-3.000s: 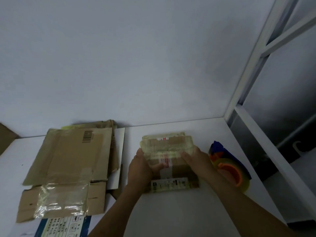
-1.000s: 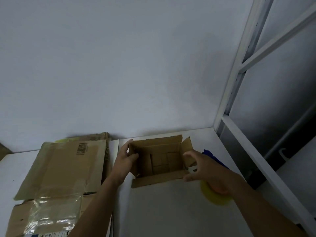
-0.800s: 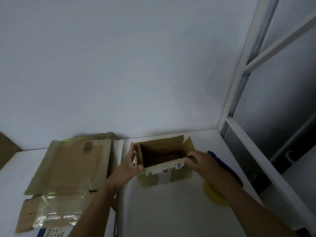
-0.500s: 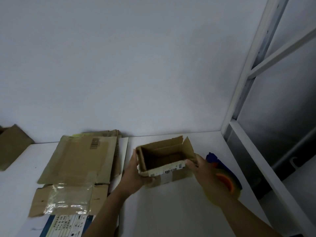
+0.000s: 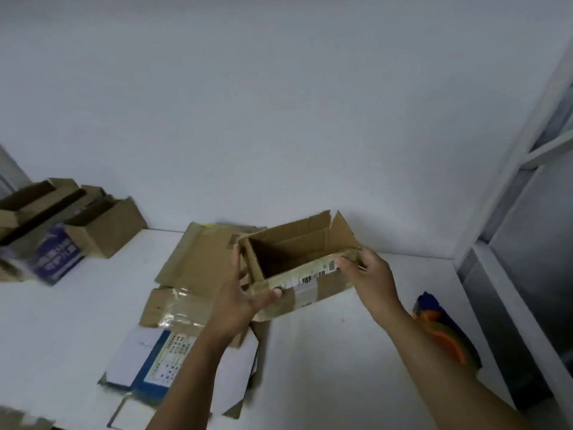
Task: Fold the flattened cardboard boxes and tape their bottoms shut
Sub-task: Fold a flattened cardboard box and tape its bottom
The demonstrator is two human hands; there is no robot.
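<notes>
A small brown cardboard box (image 5: 305,288) stands open side up, lifted off the white table (image 5: 335,361) and tilted to the left. It carries a barcode label and clear tape on its near side. My left hand (image 5: 240,297) grips its near left corner. My right hand (image 5: 369,274) holds its near right edge. A stack of flattened boxes (image 5: 192,265) lies under and left of the box. A tape dispenser (image 5: 445,332), orange and blue, rests on the table right of my right forearm.
Several folded boxes (image 5: 102,226) stand at the far left against the wall. A flat blue-and-white printed carton (image 5: 161,364) lies at the near end of the stack. A white metal frame (image 5: 508,193) borders the table on the right.
The box was turned from bottom up to open side up, then lifted and carried left over the flattened stack. The view swung left, and the folded boxes at the far left came into sight.
</notes>
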